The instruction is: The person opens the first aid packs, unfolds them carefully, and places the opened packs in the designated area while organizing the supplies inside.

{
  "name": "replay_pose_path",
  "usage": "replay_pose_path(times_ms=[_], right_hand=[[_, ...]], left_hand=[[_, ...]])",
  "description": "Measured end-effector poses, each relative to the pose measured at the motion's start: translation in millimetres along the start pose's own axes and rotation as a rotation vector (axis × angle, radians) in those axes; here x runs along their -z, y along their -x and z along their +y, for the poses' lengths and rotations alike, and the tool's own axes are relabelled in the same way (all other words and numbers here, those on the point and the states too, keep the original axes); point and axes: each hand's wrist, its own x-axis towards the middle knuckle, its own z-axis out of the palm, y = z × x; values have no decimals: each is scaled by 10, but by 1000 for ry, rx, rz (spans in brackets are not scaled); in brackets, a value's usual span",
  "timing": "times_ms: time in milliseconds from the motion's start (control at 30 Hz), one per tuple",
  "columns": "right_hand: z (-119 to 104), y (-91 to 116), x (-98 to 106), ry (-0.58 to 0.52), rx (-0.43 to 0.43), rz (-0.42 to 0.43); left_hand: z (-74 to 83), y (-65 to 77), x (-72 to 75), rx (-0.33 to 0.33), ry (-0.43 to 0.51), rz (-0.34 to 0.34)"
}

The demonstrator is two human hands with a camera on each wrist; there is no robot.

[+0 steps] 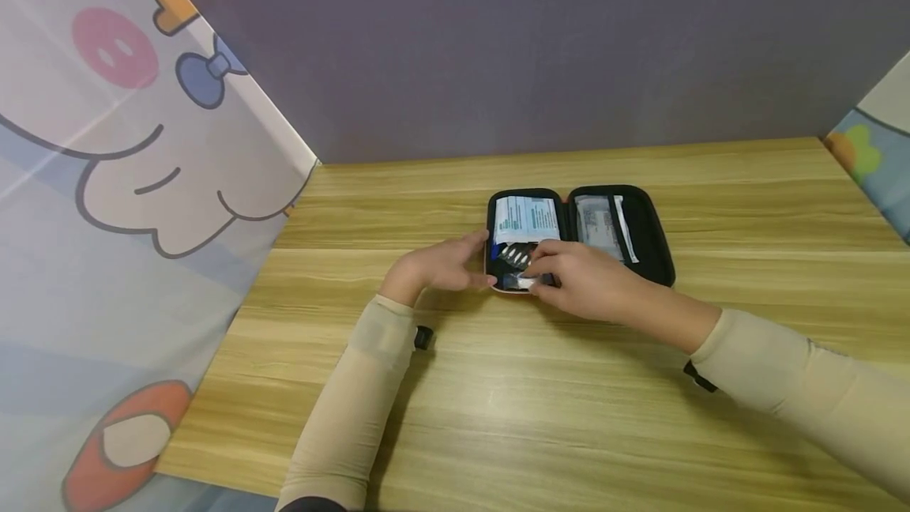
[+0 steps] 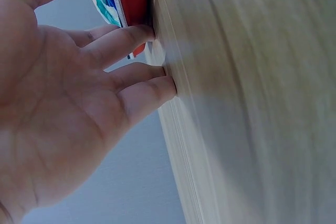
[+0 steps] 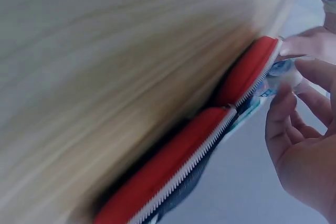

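A small zip case (image 1: 656, 247), red outside (image 3: 178, 166) and black inside, lies open flat on the table. My right hand (image 1: 590, 283) reaches over its front and pinches a small clear-and-white plastic packet (image 1: 522, 283) at the front of the left half. In the right wrist view that packet (image 3: 286, 74) shows between thumb and fingers. My left hand (image 1: 448, 263) is at the case's left side, fingers spread, thumb by the front corner. Behind the pinched packet sit a dark pack with white strips (image 1: 515, 255) and a white-and-green packet (image 1: 526, 217).
The case's right half holds clear packets (image 1: 596, 224) and a white strip (image 1: 626, 227) behind a band. A wood-grain table (image 1: 455, 417) extends all round. Beyond it stands a grey panel (image 1: 498, 46), with a cartoon-printed sheet (image 1: 142, 180) to the left.
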Motion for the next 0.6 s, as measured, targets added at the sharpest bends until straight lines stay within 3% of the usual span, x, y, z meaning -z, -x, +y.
replay_pose_path(times_ms=[233,400,500,600], right_hand=[[112,222,347,-130,-78,24],[394,435,588,-161,-267,6],[599,566,662,-137,-362,9],[783,663,671,-62,-354,65]], left_hand=[[1,11,-15,-1,6,3],[12,11,-20,-2,15,11],[16,9,-23,-5,30,13],[15,14,-26,1,51,12]])
